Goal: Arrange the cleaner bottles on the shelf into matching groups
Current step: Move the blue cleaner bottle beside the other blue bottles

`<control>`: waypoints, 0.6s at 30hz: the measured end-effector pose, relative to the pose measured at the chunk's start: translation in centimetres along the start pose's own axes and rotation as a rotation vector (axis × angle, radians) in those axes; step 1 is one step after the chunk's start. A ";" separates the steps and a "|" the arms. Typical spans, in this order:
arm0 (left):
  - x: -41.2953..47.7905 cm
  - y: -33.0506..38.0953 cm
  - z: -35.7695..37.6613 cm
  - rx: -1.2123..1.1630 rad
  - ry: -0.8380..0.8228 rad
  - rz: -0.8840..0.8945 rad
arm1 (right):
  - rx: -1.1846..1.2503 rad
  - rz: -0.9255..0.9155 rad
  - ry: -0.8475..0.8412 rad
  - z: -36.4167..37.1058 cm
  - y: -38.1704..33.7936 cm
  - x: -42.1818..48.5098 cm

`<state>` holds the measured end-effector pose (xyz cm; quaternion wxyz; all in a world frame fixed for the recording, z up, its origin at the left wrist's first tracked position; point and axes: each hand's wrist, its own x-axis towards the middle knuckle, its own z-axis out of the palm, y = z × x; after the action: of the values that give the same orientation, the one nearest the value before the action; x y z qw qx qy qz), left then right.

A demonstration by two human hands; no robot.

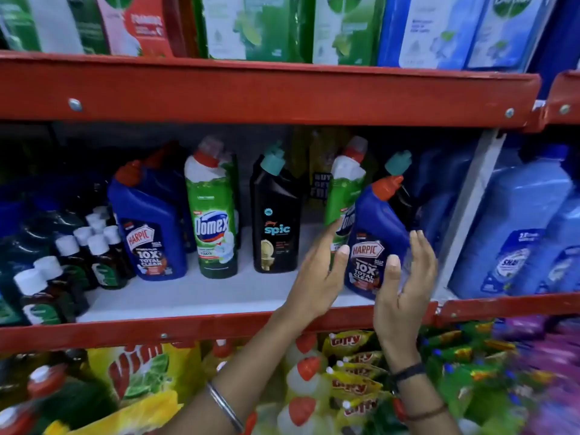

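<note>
A shop shelf with red metal edges (pixel 270 98) is filling the view, its white middle deck (pixel 201 293) holding toilet cleaner bottles. Nearest the camera, two bare forearms are reaching up from below. The left hand (pixel 320 274) and the right hand (pixel 405 277) are both spread open, fingers loose, sitting on either side of a tilted blue Harpic bottle (pixel 376 233) near the right end of the deck; neither is clamping it, though the right thumb is resting on or very near its label. Just behind that bottle a green Domex bottle (pixel 343 193) and a black bottle with a teal cap (pixel 398 164) are crowding together. Further left, well apart, a black Spic bottle (pixel 275 221), a second Domex (pixel 213 215) and a second Harpic (pixel 147 227) are standing upright in a row. The sorting looks partway done: this Harpic seems to be getting picked out, and the next move probably calls for closing both hands and carrying it left beside its match.
</note>
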<state>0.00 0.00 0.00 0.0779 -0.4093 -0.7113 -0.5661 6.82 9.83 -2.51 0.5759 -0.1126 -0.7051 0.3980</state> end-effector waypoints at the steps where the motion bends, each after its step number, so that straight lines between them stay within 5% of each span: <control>1: 0.5 -0.3 0.6 -0.042 -0.012 -0.052 | 0.005 0.045 0.006 -0.1 0.4 0.1; 6: 1.9 -2.2 2.9 -0.113 -0.068 -0.274 | -0.039 0.199 -0.134 -0.1 2.9 0.1; 10: 2.3 -3.1 3.2 -0.191 -0.042 -0.303 | -0.121 0.189 -0.184 -0.7 4.2 0.6; 18: 1.0 -1.8 1.7 -0.198 0.131 -0.303 | 0.087 0.246 -0.233 -1.0 2.8 1.0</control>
<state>-1.28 1.94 -1.38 -0.0029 -0.2653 -0.6990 -0.6641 6.53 12.70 -3.74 0.4414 -0.1260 -0.7301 0.5062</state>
